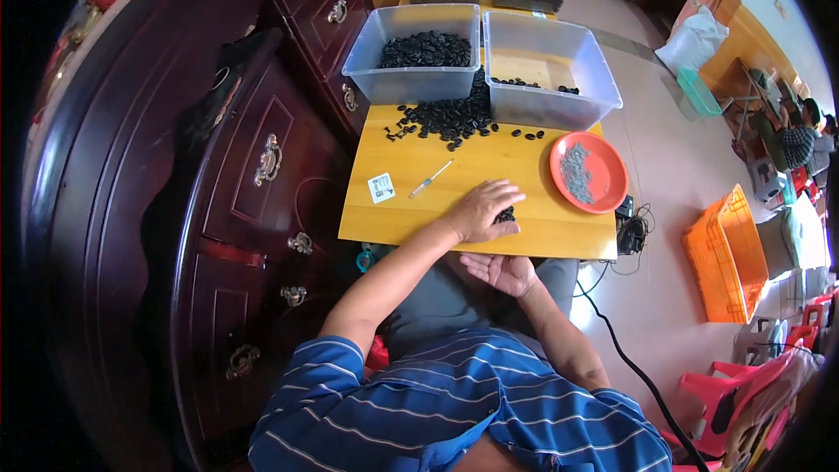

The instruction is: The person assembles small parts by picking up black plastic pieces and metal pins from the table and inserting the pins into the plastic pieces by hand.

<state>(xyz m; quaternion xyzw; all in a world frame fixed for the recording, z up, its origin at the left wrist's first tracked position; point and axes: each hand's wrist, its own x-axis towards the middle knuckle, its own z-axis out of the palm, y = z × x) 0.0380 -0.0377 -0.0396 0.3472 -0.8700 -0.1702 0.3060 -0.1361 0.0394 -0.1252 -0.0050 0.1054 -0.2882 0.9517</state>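
My left hand (483,211) rests on the yellow table (393,218), fingers stretched and thumb apart, curved beside a small cluster of black oval pieces (505,215). Part of that cluster is hidden under the fingers. Just below the table's near edge, my right hand (504,274) is turned palm up with its fingers extended and nothing visible in it. A larger heap of the same black pieces (454,114) lies farther back. To the right sits a red plate (617,179) with small grey bits (576,173). A thin screwdriver-like tool (431,179) lies left of my left hand.
Two clear plastic bins stand behind: the left bin (411,86) piled with black pieces, the right bin (559,109) with a few. A white printed card (381,188) is at left. Dark drawers (262,166) border the table. An orange crate (721,253) and a cable (625,354) are on the right.
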